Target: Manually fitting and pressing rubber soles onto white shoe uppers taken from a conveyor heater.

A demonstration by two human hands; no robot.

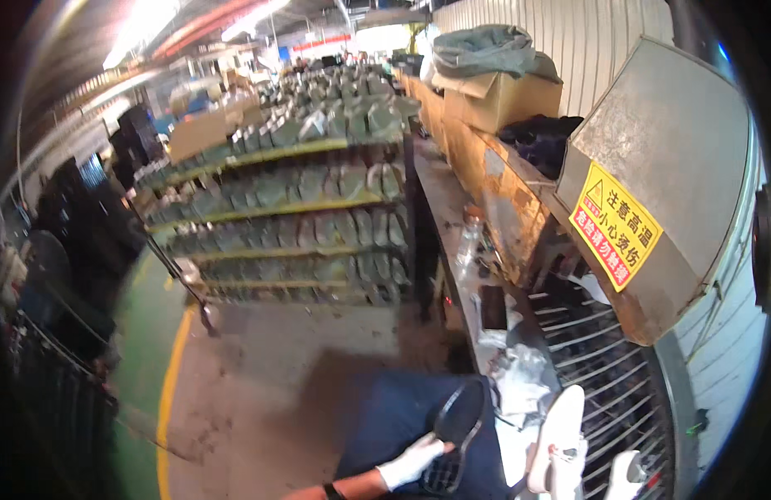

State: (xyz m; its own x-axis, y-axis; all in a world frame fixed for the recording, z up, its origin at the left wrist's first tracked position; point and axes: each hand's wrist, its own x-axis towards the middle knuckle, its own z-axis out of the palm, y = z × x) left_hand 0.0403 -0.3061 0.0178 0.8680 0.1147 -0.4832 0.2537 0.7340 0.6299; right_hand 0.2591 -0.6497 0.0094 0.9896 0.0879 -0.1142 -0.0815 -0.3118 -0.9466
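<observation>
My left hand (414, 463), in a white glove with bare fingertips, comes in from the lower edge with a dark band at the wrist. Its fingers are closed on a black shoe insole (460, 412), held over a dark blue surface (385, 417). Close below the hand is a black grid-patterned piece (440, 476); whether it belongs to the insole I cannot tell. To the right, a white shoe (562, 425) lies at the edge of a metal bar rack, with another white shoe (625, 475) partly cut off beyond it. My right hand does not show.
A metal bar rack (606, 362) runs along the right under a grey hood (660, 167) with a yellow warning label. On the bench ledge are a clear bottle (469, 242), a dark phone-like slab (494, 308) and crumpled plastic (520, 373). Shelves of shoe-shaped pieces (302, 183) stand ahead.
</observation>
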